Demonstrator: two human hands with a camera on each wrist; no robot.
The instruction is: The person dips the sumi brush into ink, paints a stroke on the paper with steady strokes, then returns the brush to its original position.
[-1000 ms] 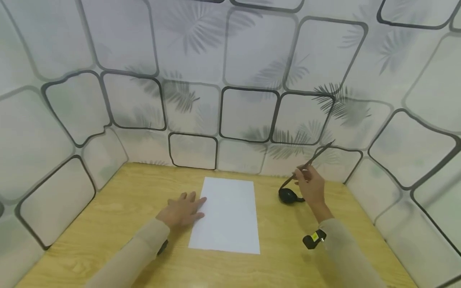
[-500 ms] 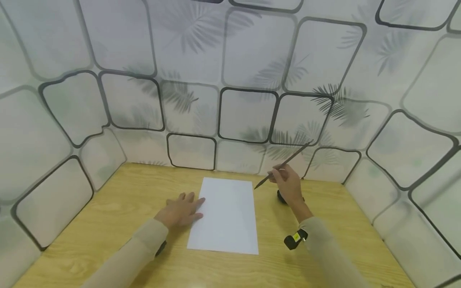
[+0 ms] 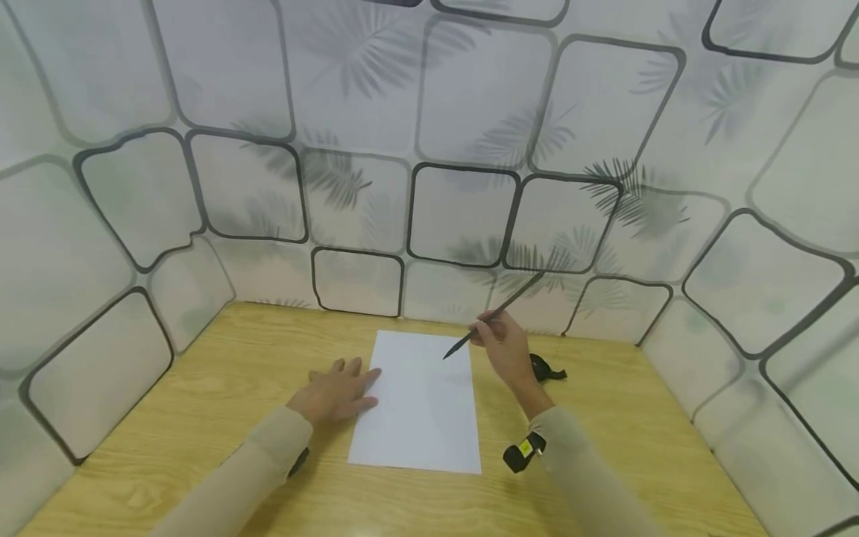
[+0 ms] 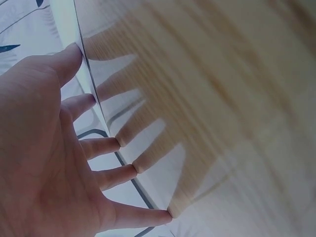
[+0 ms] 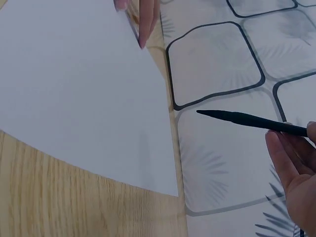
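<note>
My right hand (image 3: 506, 352) pinches a slim dark brush (image 3: 518, 293) with a pointed black tip. In the head view the tip appears over the upper right of a white sheet of paper (image 3: 419, 421). The right wrist view shows the brush (image 5: 242, 118) raised, its tip clear of the paper (image 5: 84, 98). With fingers spread, my left hand (image 3: 335, 395) rests at the sheet's left edge, thumb and index fingertip over the paper. In the left wrist view all the fingertips of the left hand (image 4: 64, 143) press down on the surface.
On the wooden table (image 3: 221, 403), a small black dish-like thing (image 3: 546, 369) with a short handle lies behind the right hand, partly hidden. A patterned wall (image 3: 463, 216) closes off the back and both sides. A black device (image 3: 523, 452) is strapped at the right wrist.
My right hand has carried the brush leftward from the black dish-like thing to over the paper's upper right. My left hand and the sheet have stayed put.
</note>
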